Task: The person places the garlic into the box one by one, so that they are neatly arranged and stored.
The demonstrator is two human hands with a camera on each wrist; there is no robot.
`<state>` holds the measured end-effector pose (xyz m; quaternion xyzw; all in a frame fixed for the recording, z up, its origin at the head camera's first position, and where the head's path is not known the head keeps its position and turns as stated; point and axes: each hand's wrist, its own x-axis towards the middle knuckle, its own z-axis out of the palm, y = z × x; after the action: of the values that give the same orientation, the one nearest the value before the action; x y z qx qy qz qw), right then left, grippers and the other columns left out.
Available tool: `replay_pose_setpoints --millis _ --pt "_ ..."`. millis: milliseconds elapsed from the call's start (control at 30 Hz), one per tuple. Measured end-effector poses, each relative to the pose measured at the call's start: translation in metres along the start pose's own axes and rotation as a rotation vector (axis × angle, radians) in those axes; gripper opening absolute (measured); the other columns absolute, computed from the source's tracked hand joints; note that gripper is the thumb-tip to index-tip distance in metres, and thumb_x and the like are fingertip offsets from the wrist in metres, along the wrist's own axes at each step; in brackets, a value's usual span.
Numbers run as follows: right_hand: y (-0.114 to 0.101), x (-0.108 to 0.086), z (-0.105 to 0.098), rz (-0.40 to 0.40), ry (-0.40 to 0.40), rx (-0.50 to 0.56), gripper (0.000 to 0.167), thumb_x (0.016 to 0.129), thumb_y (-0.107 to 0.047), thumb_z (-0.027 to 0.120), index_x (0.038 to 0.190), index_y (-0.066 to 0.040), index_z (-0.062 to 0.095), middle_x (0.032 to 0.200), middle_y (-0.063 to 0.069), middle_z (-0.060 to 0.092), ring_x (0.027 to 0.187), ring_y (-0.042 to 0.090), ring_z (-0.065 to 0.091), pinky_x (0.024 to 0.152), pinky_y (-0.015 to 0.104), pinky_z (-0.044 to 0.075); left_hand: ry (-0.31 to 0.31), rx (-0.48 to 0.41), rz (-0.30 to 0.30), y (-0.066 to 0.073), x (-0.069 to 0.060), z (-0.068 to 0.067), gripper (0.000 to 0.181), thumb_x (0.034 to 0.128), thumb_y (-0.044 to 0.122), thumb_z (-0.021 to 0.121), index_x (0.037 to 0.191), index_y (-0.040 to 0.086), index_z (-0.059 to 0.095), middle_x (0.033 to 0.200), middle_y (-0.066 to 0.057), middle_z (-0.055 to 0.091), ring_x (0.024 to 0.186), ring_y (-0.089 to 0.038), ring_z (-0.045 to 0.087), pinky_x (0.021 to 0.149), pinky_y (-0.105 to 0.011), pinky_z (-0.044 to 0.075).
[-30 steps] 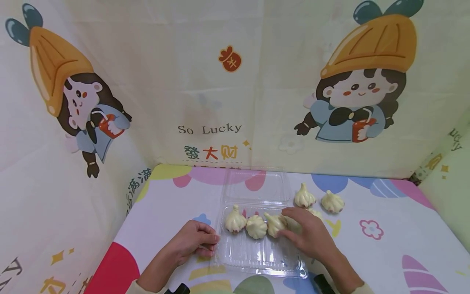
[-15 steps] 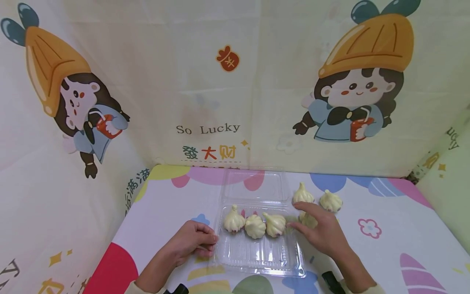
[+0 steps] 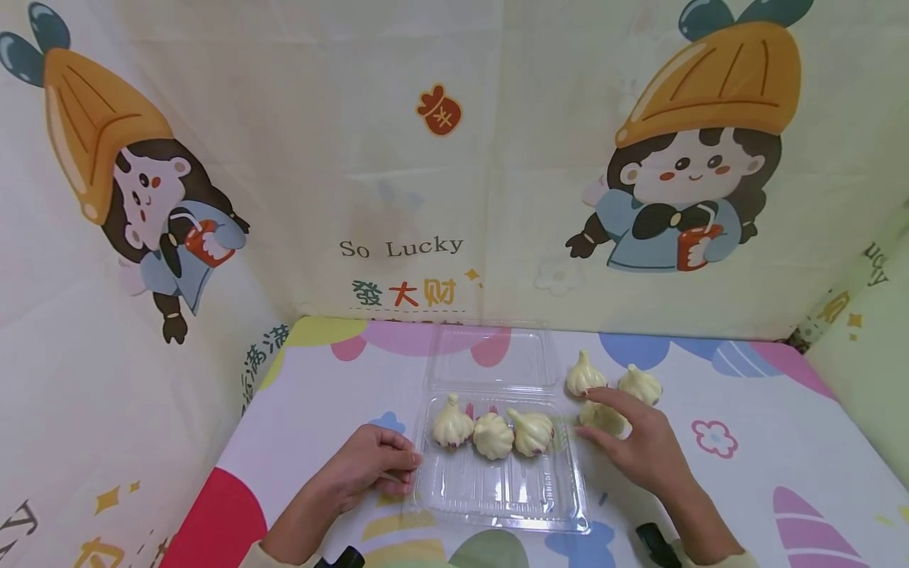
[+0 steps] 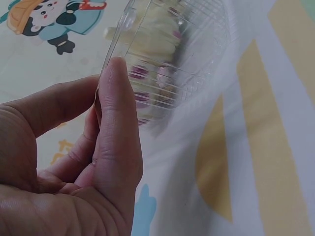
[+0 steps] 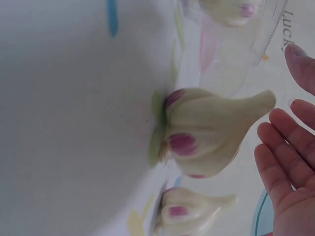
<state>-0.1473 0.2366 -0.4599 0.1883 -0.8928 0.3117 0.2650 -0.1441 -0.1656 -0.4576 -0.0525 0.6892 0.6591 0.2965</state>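
An open clear plastic box lies on the table, three garlic bulbs in a row in its far half. My left hand pinches the box's left rim between thumb and fingers; the left wrist view shows this rim close up. Over a garlic bulb just right of the box hovers my right hand, thumb and fingers spread. In the right wrist view, that bulb stands with its stem near the fingertips, apparently apart from them.
Two more garlic bulbs stand behind the right hand, one on the left and one on the right. The box's clear lid lies folded back toward the printed wall cloth. A patterned cloth covers the table.
My right hand has drawn away from the third bulb in the box, leaving it there, and has moved right to the bulb outside. The left hand stays at the rim.
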Motion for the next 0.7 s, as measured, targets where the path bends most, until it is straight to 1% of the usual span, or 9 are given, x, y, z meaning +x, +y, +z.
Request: replay_pose_setpoints --millis 100,167,400,533,600,633,700 --pt "0.003 -0.003 -0.001 0.019 0.002 -0.021 0.056 0.061 -0.006 0.098 0.112 -0.005 0.076 0.111 0.008 0.079 0.105 0.033 0.073 0.103 -0.006 0.03 0.001 0.0 0.0 0.001 0.0 0.0 0.013 0.0924 0.005 0.076 0.098 -0.005 0.07 0.072 -0.005 0.07 0.062 -0.012 0.069 0.061 -0.026 0.064" --pt "0.005 -0.004 -0.002 0.032 -0.007 -0.03 0.056 0.061 -0.007 0.098 0.113 -0.005 0.076 0.112 0.009 0.079 0.105 0.038 0.072 0.103 -0.006 0.028 0.001 -0.001 -0.001 0.001 0.0 0.0 0.012 0.0925 0.005 0.075 0.098 -0.005 0.07 0.072 -0.004 0.07 0.062 -0.011 0.069 0.061 -0.026 0.064" --pt "0.013 -0.009 -0.001 0.066 -0.022 -0.048 0.061 0.06 -0.008 0.099 0.115 -0.004 0.074 0.115 0.012 0.078 0.108 0.038 0.07 0.103 -0.008 0.024 0.0 0.003 0.001 0.001 0.0 0.0 0.013 0.0921 0.006 0.076 0.098 -0.004 0.07 0.072 -0.004 0.07 0.062 -0.011 0.069 0.062 -0.026 0.065" --pt "0.016 -0.011 -0.001 0.102 -0.04 -0.056 0.062 0.06 -0.01 0.1 0.117 -0.006 0.074 0.117 0.013 0.077 0.11 0.039 0.07 0.101 -0.008 0.023 -0.002 0.005 -0.002 0.001 0.0 0.0 0.014 0.0922 0.006 0.076 0.099 -0.005 0.07 0.073 -0.004 0.07 0.063 -0.011 0.069 0.062 -0.026 0.065" --pt "0.018 -0.011 -0.001 0.123 -0.051 -0.065 0.062 0.061 -0.012 0.1 0.117 -0.007 0.074 0.118 0.013 0.076 0.112 0.04 0.07 0.1 -0.007 0.024 -0.003 0.005 -0.005 0.001 0.0 0.0 0.014 0.0921 0.006 0.076 0.099 -0.005 0.07 0.073 -0.004 0.07 0.063 -0.011 0.069 0.062 -0.027 0.065" --pt "0.019 -0.011 -0.001 0.134 -0.059 -0.07 0.062 0.061 -0.012 0.099 0.117 -0.007 0.074 0.119 0.014 0.076 0.113 0.04 0.069 0.099 -0.006 0.027 -0.003 0.005 -0.005 0.001 0.0 0.0 0.014 0.0922 0.006 0.076 0.099 -0.005 0.07 0.073 -0.004 0.07 0.063 -0.011 0.069 0.063 -0.027 0.065" --pt "0.02 -0.012 -0.001 0.161 -0.078 -0.085 0.062 0.062 -0.014 0.099 0.118 -0.007 0.073 0.121 0.015 0.075 0.115 0.042 0.069 0.099 0.004 0.039 -0.004 0.006 -0.005 0.001 0.0 0.0 0.014 0.0921 0.005 0.076 0.099 -0.005 0.07 0.073 -0.004 0.07 0.063 -0.011 0.069 0.063 -0.027 0.065"
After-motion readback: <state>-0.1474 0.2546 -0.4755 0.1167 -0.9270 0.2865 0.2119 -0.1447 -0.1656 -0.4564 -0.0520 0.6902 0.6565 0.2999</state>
